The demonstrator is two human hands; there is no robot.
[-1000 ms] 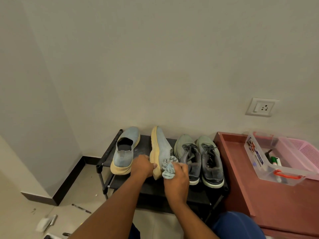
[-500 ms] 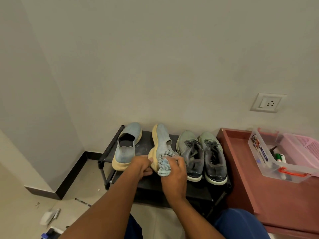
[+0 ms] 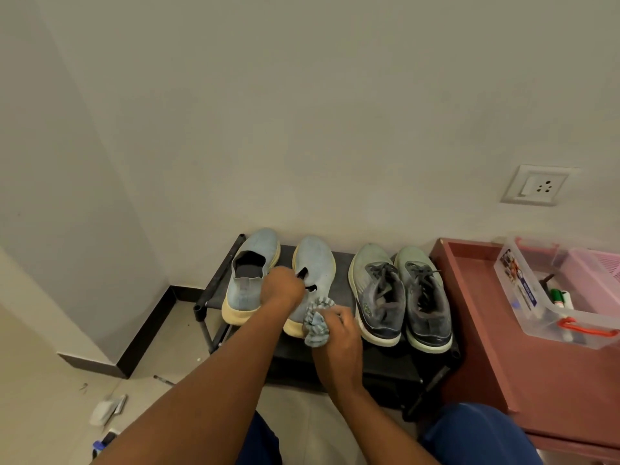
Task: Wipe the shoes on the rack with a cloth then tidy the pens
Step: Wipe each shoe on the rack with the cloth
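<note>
While four shoes [image 3: 380, 293] line one rack [image 3: 369, 367] — two hands [image 3: 337, 333] work.

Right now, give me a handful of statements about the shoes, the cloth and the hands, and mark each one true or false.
1. Four shoes sit on the black rack. True.
2. The right hand holds the striped cloth. True.
3. The left hand rests on a grey lace-up shoe. False: it is at the opening of the second blue slip-on shoe, beside the first blue slip-on.
4. The cloth is pressed against the toe of the blue slip-on. False: it is at the heel end, near the cream sole.
5. A clear plastic box stands on the red table right of the rack. True.
</note>
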